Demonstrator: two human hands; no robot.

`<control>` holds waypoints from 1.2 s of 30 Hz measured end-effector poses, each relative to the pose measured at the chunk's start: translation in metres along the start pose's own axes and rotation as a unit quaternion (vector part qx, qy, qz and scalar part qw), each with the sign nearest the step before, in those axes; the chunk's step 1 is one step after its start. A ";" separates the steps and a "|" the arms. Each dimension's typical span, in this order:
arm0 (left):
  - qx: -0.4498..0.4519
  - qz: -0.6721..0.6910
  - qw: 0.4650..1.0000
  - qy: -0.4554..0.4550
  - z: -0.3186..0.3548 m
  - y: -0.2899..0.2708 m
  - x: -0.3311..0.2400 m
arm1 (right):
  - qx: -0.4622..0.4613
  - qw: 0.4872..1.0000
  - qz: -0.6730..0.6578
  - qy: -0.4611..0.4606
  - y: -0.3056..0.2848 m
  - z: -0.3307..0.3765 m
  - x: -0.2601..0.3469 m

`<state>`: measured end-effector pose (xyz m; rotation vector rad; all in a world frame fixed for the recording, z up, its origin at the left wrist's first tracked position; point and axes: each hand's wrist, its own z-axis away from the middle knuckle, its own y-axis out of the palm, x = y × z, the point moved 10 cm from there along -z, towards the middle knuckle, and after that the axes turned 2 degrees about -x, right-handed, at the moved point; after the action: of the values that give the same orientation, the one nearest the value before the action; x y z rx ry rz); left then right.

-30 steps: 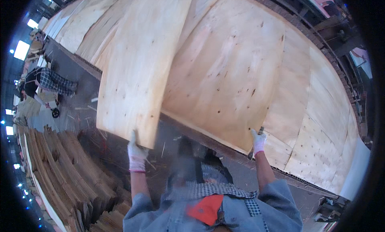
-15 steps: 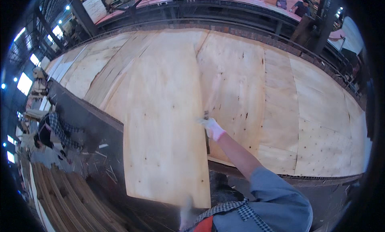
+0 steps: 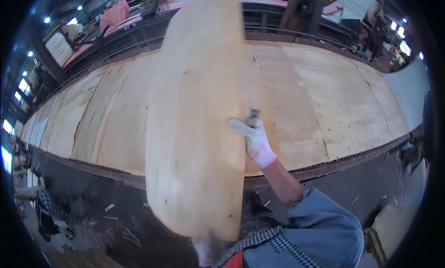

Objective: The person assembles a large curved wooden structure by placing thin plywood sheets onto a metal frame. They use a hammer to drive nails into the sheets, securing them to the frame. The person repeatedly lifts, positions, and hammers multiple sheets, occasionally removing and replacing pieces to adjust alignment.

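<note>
A large pale sheet of wood veneer [image 3: 194, 129] is raised in front of me, its far end high above the table and its near edge by my body. My right hand [image 3: 254, 139], in a white glove with a pink cuff, grips the sheet's right edge, thumb across the face and fingers behind it. At the near edge my left hand [image 3: 208, 249], also gloved, is closed on the sheet; its fingertips are blurred and partly hidden. Behind the raised sheet, other veneer sheets [image 3: 296, 87] lie side by side along the long table.
A dark rail [image 3: 106, 47] runs along the table's far side. Wood scraps [image 3: 130, 235] litter the floor at the left, where another person [image 3: 51, 212] bends down. Stacked boards [image 3: 394, 231] stand at the lower right.
The veneer sheet has been lifted and tilted up, its far end rising off the table. Both hands still hold it. My view has shifted to the right.
</note>
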<state>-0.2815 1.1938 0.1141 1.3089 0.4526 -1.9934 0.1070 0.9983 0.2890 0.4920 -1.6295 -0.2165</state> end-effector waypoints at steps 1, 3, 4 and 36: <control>-0.002 -0.064 0.997 0.053 -0.020 -0.008 -0.031 | -0.061 0.995 -0.081 0.019 -0.019 0.012 -0.002; -0.068 -0.103 0.975 0.182 -0.050 -0.021 -0.115 | -0.143 0.980 -0.135 -0.017 -0.015 0.047 0.013; -0.072 -0.228 0.909 0.341 -0.073 -0.051 -0.147 | -0.182 0.969 -0.164 -0.036 -0.016 0.061 0.020; 0.069 0.110 0.985 -0.117 0.044 0.296 0.098 | -0.509 0.710 -0.393 0.288 -0.612 0.508 -0.149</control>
<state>-0.1226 0.9253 0.0701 1.1315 0.0559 -1.9856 -0.2699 0.4459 -0.1664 0.2870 -0.4118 -1.3744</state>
